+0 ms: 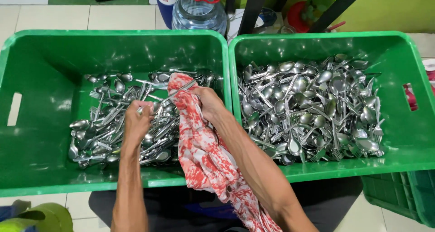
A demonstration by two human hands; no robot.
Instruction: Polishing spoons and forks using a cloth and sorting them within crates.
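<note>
Hands (136, 121) over two green crates (41, 168)

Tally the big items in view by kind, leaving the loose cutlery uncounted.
Large green crates holding cutlery: 2, left crate and right crate
Red-and-white cloths: 1, cloth, gripped by the right hand
Clear water jugs: 1, jug
Total: 4

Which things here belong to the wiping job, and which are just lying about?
In use: left hand, right hand, red-and-white cloth, left crate of cutlery, right crate of spoons and forks.

Lying about: water bottle, stacked green crate, black stand.
</note>
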